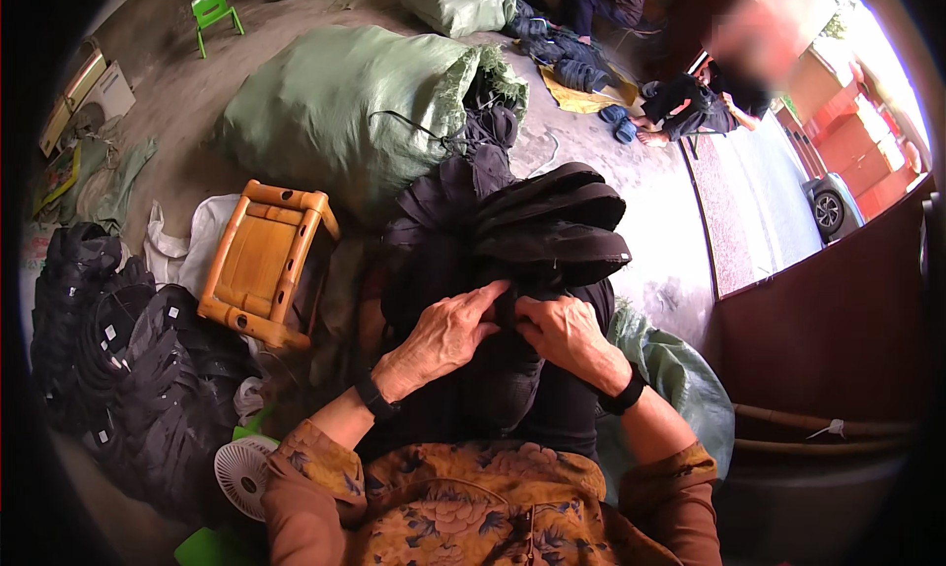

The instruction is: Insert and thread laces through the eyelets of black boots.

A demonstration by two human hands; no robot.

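Observation:
On my lap lies a dark bundle of soft black cloth. My left hand (448, 330) and my right hand (570, 332) meet over it, fingers bent and pinching a black cloth item (507, 369) between them. Its exact kind is hard to make out against my dark trousers. Just beyond my fingers sits a stack of black cloth pieces (552, 216) with rounded, layered edges, possibly caps. More black cloth trails from there to the mouth of a large pale green sack (335, 108). Both wrists carry black bands.
To my left stand a bamboo stool (266, 261), a heap of black cloth goods (138, 369) with white tags and a small white fan (244, 475). A green plastic sheet (680, 389) lies at my right. Two people sit farther off; a green chair (212, 12) stands far left.

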